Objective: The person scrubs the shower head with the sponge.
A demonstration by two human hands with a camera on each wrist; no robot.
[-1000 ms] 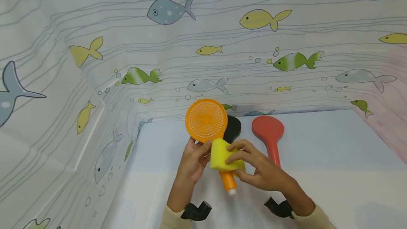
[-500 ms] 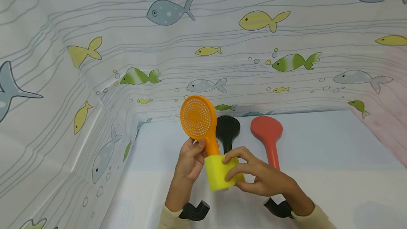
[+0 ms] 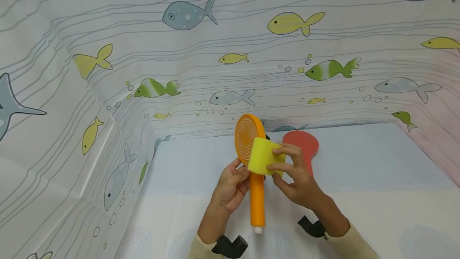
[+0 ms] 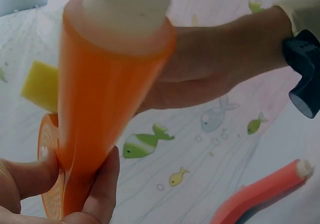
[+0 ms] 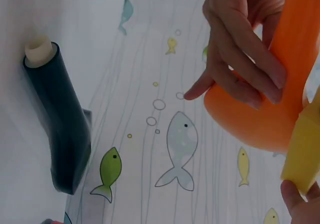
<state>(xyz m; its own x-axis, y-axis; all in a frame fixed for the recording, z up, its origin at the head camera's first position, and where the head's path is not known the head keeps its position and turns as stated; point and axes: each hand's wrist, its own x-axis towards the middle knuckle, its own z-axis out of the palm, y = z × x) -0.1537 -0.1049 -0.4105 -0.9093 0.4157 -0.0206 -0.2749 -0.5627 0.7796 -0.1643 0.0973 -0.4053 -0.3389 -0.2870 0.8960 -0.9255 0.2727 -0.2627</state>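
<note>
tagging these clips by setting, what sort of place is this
Probably a makeshift tabletop booth, though little of the wider room shows: fish-print sheeting rises behind a pale tabletop, where a red shower head lies, and the left hand holds an orange shower head.

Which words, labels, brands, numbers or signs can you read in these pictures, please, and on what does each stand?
There are none: no readable lettering or number shows on the orange shower head, the yellow sponge, the red shower head or the black shower head. The patterned sheet shows drawings such as fish, not lettering.
</note>
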